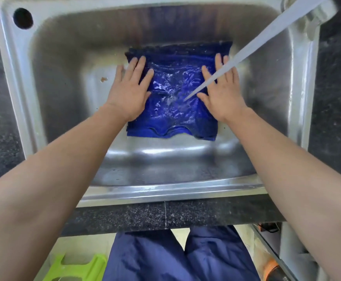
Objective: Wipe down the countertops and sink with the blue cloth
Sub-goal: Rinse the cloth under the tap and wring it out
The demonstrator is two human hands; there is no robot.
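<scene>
The blue cloth (173, 110) lies spread flat on the bottom of the stainless steel sink (68, 57), soaked and glistening. My left hand (130, 90) presses flat on the cloth's left side, fingers apart. My right hand (221, 92) presses flat on its right side, fingers also spread. A stream of water (254, 42) runs from the tap (317, 15) at the top right and lands on the cloth between my hands.
Dark speckled countertop (165, 216) surrounds the sink on the left, right and front. A round hole (23, 18) sits in the sink's rim at the top left. A small brown scrap (103, 79) lies in the basin. A green stool (78, 268) stands on the floor.
</scene>
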